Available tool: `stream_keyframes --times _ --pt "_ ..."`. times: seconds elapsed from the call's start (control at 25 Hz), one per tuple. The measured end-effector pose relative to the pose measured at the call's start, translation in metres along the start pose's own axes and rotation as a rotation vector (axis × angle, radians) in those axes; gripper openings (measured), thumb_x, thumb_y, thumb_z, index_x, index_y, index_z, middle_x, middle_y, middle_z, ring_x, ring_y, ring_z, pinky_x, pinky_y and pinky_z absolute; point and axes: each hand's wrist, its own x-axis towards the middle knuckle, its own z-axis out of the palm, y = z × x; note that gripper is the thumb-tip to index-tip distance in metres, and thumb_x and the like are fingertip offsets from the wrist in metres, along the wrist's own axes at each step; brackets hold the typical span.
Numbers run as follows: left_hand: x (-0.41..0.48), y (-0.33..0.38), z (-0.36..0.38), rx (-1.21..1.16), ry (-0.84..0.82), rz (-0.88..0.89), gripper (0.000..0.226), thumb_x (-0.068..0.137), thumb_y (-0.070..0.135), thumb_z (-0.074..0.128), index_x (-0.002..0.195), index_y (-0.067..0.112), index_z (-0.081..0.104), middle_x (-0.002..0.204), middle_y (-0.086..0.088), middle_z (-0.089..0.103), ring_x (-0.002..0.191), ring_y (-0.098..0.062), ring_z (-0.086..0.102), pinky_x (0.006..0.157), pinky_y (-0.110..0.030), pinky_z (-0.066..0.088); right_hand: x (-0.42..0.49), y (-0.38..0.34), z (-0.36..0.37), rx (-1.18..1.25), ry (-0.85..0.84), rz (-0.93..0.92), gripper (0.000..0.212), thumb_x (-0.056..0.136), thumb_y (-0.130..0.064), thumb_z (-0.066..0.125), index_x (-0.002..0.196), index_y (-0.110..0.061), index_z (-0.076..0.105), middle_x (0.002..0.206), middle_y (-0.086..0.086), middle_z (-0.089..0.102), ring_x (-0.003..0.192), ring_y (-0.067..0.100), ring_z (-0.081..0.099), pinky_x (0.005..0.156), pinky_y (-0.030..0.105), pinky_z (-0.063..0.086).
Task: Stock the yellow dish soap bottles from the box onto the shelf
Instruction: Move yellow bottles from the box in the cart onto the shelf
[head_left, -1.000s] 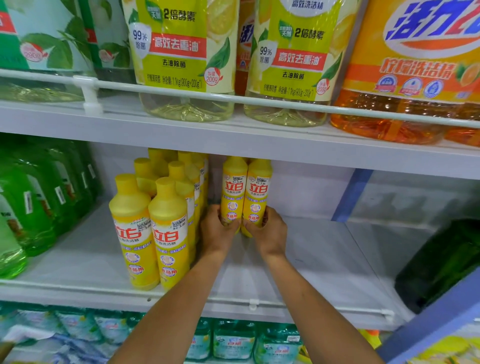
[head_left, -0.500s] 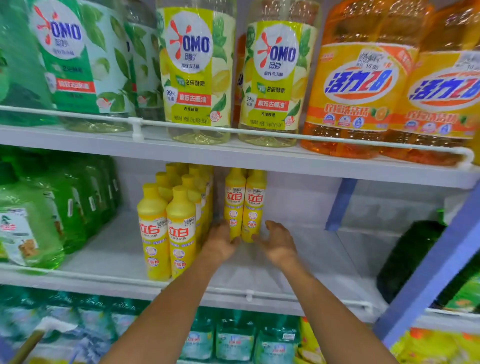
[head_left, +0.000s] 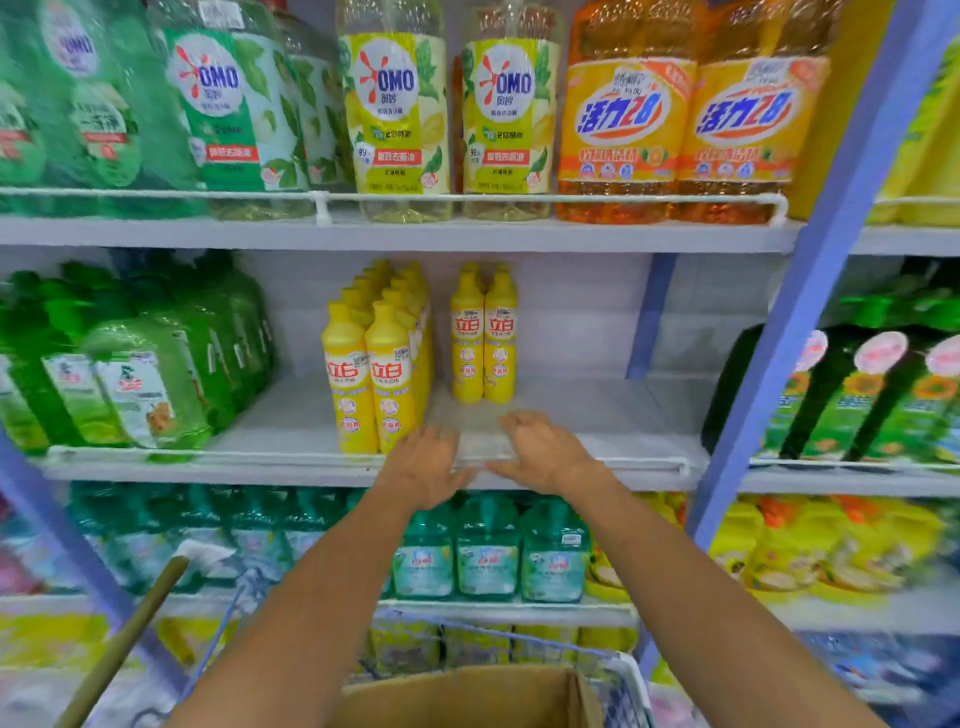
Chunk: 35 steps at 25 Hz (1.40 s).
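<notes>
Shelf (head_left: 597, 415) – two yellow bottles (head_left: 483, 343) upright, touching, near the yellow row (head_left: 371, 379). Left hand (head_left: 423, 465), right hand (head_left: 545, 452) – empty, fingers loosely spread, at shelf edge. Box (head_left: 467, 696) below.

Yellow, green and orange against a white metal shelf (head_left: 571, 415).
Yellow plastic dish soap bottles (head_left: 483, 338) carry red-lettered labels; left of them, green plastic bottles (head_left: 130, 374); above them, orange plastic jugs (head_left: 628, 130) with blue lettering; below them, a brown cardboard box (head_left: 467, 696).
</notes>
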Motion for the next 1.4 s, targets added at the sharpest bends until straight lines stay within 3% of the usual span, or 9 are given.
stream_keyframes --times 0.32,0.68,0.92,1.04,1.12,1.28,1.4 --pt "-0.146 -0.048 0.010 0.001 0.036 0.028 0.065 0.095 0.060 0.050 0.138 0.011 0.046 0.131 -0.015 0.056 0.123 -0.034 0.052 0.100 -0.044 0.044 -0.091 -0.123 0.021 -0.096 -0.022 -0.007 0.068 0.093 -0.058 0.057 0.141 -0.011 0.045 0.142 0.013 0.050 0.131 0.034 0.046 0.103 0.049 0.046" --pt "-0.253 -0.102 0.079 -0.090 -0.167 -0.098 0.062 0.097 0.053 0.049 0.142 0.012 0.041 0.138 -0.016 0.050 0.129 -0.037 0.047 0.103 -0.049 0.042 -0.141 -0.214 0.123 -0.033 -0.215 -0.039 0.068 0.096 -0.055 0.054 0.147 -0.012 0.041 0.147 0.012 0.046 0.133 0.034 0.044 0.102 0.050 0.047" --pt "-0.267 -0.090 0.184 -0.141 -0.340 -0.161 0.065 0.094 0.054 0.054 0.143 0.012 0.045 0.147 -0.018 0.046 0.136 -0.038 0.043 0.109 -0.049 0.039 -0.159 -0.203 0.207 0.054 -0.396 0.004 0.068 0.094 -0.051 0.060 0.146 -0.011 0.043 0.148 0.013 0.047 0.136 0.034 0.046 0.104 0.047 0.046" --pt "-0.258 -0.077 0.239 -0.154 -0.452 -0.182 0.066 0.092 0.060 0.050 0.136 0.011 0.053 0.143 -0.019 0.051 0.135 -0.038 0.044 0.113 -0.050 0.036 -0.161 -0.179 0.259 0.076 -0.494 0.050 0.062 0.094 -0.059 0.055 0.131 -0.009 0.057 0.134 0.015 0.060 0.123 0.036 0.057 0.093 0.046 0.050" --pt "-0.253 -0.068 0.272 -0.187 -0.512 -0.189 0.065 0.093 0.058 0.051 0.138 0.012 0.047 0.141 -0.019 0.051 0.134 -0.039 0.045 0.110 -0.049 0.038 -0.162 -0.162 0.294 0.110 -0.545 0.051 0.059 0.095 -0.060 0.053 0.125 -0.009 0.060 0.130 0.015 0.060 0.119 0.037 0.059 0.089 0.046 0.050" --pt "-0.246 -0.054 0.343 -0.264 -0.595 -0.214 0.062 0.093 0.056 0.054 0.138 0.014 0.043 0.141 -0.016 0.050 0.133 -0.038 0.045 0.108 -0.048 0.041 -0.166 -0.128 0.368 0.152 -0.603 0.051 0.063 0.095 -0.058 0.053 0.136 -0.010 0.051 0.139 0.016 0.052 0.127 0.038 0.053 0.097 0.047 0.048" --pt "-0.249 -0.046 0.400 -0.314 -0.665 -0.266 0.073 0.094 0.054 0.056 0.148 0.010 0.036 0.148 -0.019 0.044 0.133 -0.041 0.045 0.107 -0.049 0.043 -0.167 -0.112 0.427 0.205 -0.644 0.086 0.062 0.094 -0.056 0.054 0.129 -0.005 0.054 0.134 0.020 0.053 0.125 0.039 0.053 0.099 0.045 0.047"
